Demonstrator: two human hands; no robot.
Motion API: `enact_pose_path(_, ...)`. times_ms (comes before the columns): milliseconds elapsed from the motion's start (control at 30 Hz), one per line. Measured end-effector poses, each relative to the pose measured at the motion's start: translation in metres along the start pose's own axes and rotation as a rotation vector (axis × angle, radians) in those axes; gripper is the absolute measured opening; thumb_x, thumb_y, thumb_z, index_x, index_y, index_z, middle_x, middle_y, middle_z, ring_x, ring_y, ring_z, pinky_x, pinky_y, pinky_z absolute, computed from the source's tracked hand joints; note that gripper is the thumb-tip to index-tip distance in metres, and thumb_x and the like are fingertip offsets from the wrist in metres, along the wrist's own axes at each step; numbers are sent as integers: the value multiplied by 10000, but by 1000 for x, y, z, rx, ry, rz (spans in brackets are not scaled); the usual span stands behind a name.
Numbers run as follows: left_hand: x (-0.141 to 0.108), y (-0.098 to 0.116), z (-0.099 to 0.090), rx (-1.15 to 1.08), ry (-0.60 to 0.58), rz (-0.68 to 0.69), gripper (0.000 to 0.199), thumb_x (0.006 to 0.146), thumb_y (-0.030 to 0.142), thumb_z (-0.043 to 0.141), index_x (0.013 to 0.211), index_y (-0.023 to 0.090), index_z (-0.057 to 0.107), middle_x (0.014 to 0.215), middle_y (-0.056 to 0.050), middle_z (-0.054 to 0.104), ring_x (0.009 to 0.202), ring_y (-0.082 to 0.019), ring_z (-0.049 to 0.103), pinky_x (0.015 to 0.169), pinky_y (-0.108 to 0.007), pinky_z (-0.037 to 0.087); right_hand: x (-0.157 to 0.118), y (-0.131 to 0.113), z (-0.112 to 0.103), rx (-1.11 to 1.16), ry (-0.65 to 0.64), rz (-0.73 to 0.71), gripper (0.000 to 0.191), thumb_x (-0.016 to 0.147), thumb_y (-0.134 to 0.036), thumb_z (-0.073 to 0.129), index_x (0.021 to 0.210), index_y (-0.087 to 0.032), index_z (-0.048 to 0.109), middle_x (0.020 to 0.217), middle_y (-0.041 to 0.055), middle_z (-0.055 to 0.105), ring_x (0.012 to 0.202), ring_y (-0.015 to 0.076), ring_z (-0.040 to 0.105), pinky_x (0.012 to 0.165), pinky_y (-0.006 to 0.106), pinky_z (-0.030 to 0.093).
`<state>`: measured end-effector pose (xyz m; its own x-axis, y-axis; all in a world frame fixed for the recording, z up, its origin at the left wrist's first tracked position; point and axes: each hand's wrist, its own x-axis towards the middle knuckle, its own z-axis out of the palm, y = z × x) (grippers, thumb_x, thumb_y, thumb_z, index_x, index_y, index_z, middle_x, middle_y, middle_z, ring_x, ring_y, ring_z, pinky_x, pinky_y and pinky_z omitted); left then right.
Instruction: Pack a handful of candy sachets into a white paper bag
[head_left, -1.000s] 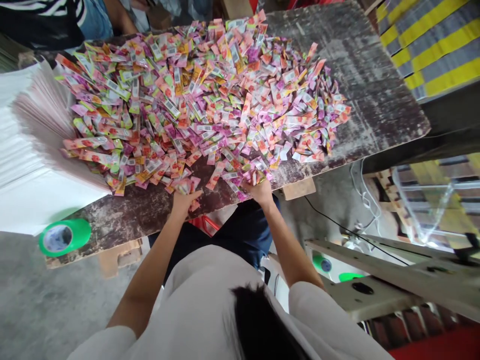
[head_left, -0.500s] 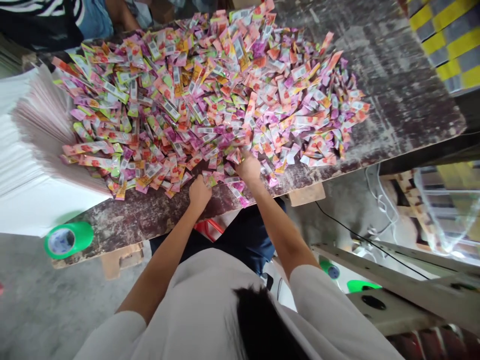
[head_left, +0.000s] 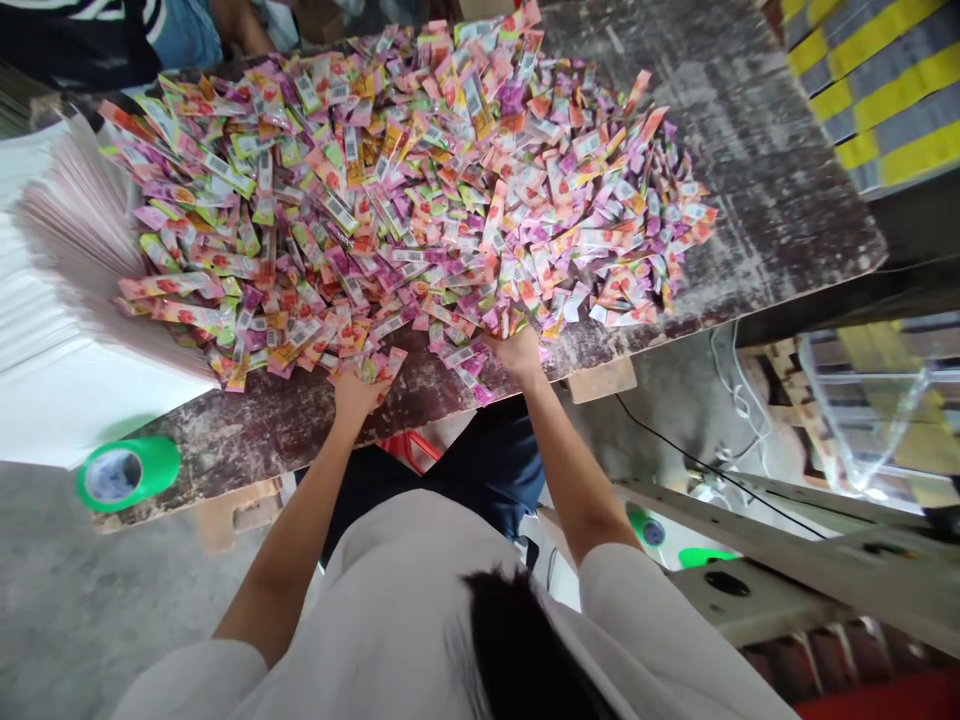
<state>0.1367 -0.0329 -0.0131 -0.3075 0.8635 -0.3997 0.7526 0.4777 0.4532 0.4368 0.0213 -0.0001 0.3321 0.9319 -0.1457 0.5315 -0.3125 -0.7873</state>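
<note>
A big heap of small colourful sachets [head_left: 420,190], pink, purple, green and orange, covers most of a worn dark wooden table [head_left: 750,150]. My left hand [head_left: 358,392] rests at the near edge of the heap, fingers closed around a few sachets. My right hand [head_left: 516,350] is pushed into the front of the heap with its fingers buried among the sachets, gripping some. Both forearms reach up from my white sleeves.
A green tape roll [head_left: 127,472] sits on the table's near left corner. A stack of white sheets [head_left: 52,330] lies at the left. Another person's striped sleeve [head_left: 82,30] shows at the far left. A metal machine frame [head_left: 787,570] and cables stand at the right.
Half a second ago my hands were closer together and deeper in the heap; both have pulled back toward the table's near edge, the left one moving left, with sachets in them.
</note>
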Motion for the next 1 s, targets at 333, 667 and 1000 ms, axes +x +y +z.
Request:
enact_pose_path(333, -10, 2, 3, 45, 18, 187, 556, 592, 374, 864, 1017, 163, 575, 970, -131, 682, 1001, -337, 650, 856, -407, 488, 4, -52, 49, -478, -182, -156, 524, 752, -246, 727, 1255, -163, 604, 1086, 146, 716, 966, 288, 687, 853, 378, 530)
enact_pose_path(667, 1, 5, -3, 103, -26, 134, 444, 614, 390, 830, 928, 175, 601, 890, -107, 687, 914, -308, 666, 773, -380, 489, 6, -52, 41, -575, -210, -130, 528, 807, -297, 700, 1299, -165, 564, 1130, 144, 702, 1002, 288, 674, 866, 368, 527)
enact_pose_path(1000, 9, 6, -4, -64, -66, 93, 291, 558, 343, 800, 724, 191, 617, 740, -84, 677, 861, -324, 679, 777, -423, 500, 26, -38, 62, -296, -203, 32, 612, 705, -287, 757, 1275, -167, 570, 1078, 126, 717, 1002, 290, 681, 863, 373, 534)
